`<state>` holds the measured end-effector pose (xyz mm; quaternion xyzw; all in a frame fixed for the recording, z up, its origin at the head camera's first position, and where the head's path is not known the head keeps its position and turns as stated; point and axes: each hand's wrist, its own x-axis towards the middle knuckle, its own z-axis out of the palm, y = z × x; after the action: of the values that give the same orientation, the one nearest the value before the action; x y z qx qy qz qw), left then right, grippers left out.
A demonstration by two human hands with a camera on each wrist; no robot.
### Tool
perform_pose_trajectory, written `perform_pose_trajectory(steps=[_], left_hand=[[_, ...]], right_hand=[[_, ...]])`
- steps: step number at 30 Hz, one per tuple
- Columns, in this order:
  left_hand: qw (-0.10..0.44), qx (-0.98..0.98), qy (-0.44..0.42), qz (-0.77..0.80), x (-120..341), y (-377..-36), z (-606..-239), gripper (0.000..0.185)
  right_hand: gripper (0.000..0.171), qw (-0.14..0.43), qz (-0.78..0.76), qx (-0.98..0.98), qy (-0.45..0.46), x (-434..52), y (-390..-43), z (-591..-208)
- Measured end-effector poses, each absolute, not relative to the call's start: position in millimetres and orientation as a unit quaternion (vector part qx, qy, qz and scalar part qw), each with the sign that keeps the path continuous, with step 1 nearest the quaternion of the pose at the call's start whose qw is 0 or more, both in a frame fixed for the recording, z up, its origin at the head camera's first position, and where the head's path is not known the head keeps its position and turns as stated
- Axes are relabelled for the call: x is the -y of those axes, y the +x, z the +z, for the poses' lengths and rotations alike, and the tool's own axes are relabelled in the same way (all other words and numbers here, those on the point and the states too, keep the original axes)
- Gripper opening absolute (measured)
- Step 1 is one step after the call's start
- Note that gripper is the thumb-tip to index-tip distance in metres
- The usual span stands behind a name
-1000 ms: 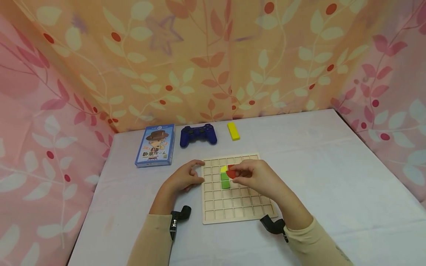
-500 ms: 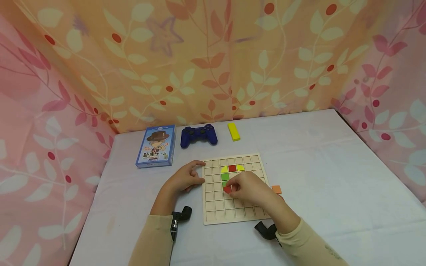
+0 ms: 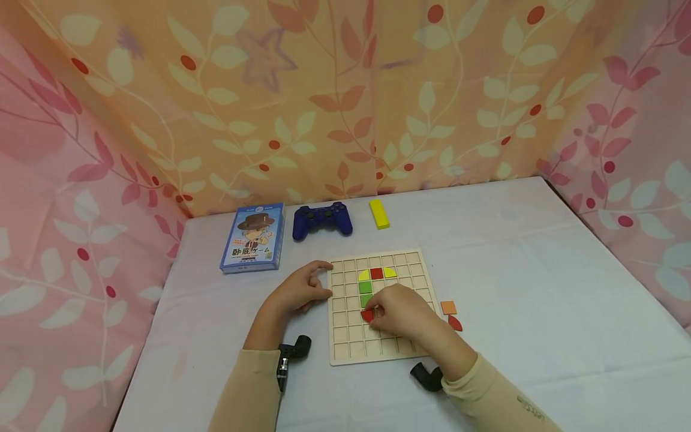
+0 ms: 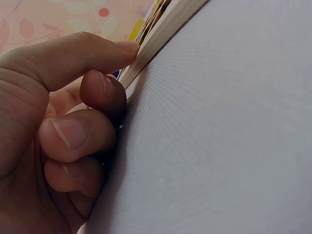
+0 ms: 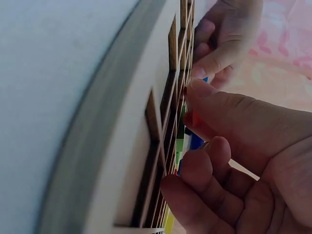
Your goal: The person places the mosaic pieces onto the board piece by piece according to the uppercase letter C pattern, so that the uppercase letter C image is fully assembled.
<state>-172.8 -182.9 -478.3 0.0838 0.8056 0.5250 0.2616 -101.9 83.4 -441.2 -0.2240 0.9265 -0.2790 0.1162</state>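
A pale wooden grid board (image 3: 345, 348) lies on the table. My left hand (image 3: 298, 289) rests at its left edge, index finger and thumb touching the side; in the left wrist view the thumb (image 4: 92, 53) meets the rim and other fingers curl. Over the grid, my right hand (image 3: 402, 312) pinches a red tile (image 3: 367, 315), partly hidden by the fingers, just below two green tiles (image 3: 365, 287). Above those, a red square tile (image 3: 376, 273) sits between two yellow rounded-corner tiles (image 3: 390, 273). In the right wrist view, thumb and index finger of the right hand (image 5: 243, 146) hold the red piece.
Right of the board lie an orange square tile (image 3: 448, 308) and a red curved tile (image 3: 455, 323). Behind it are a blue game box (image 3: 252, 237), a dark blue game controller (image 3: 322, 221) and a yellow block (image 3: 379, 214). Floral curtains surround the table.
My right hand has moved from the upper row down to the cell below the green tiles, bringing the red tile along. The right-hand yellow tile came into view. The left hand stays put.
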Motion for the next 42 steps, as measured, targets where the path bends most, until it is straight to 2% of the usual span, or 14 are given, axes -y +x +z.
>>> perform_pose_trajectory(steps=[13,21,30,35,42], left_hand=[[0.250,-0.802,0.103,0.532,184.5,-173.5,-481.8,0.062],[0.253,-0.801,0.095,0.534,183.2,-172.9,-479.9,0.062],[0.254,-0.803,0.097,0.531,184.2,-173.0,-480.2,0.063],[0.256,-0.805,0.092,0.528,183.9,-172.7,-480.5,0.063],[0.255,-0.805,0.085,0.528,183.2,-171.9,-478.9,0.063]], right_hand=[[0.023,0.105,-0.256,-0.935,-0.221,-83.8,-102.7,-442.9],[0.012,0.088,-0.270,-0.931,-0.228,-83.4,-102.4,-443.1],[0.009,0.089,-0.283,-0.928,-0.226,-82.7,-103.1,-442.2],[0.009,0.099,-0.289,-0.927,-0.219,-86.0,-102.0,-433.1],[0.011,0.076,-0.291,-0.929,-0.215,-97.6,-99.7,-410.0]])
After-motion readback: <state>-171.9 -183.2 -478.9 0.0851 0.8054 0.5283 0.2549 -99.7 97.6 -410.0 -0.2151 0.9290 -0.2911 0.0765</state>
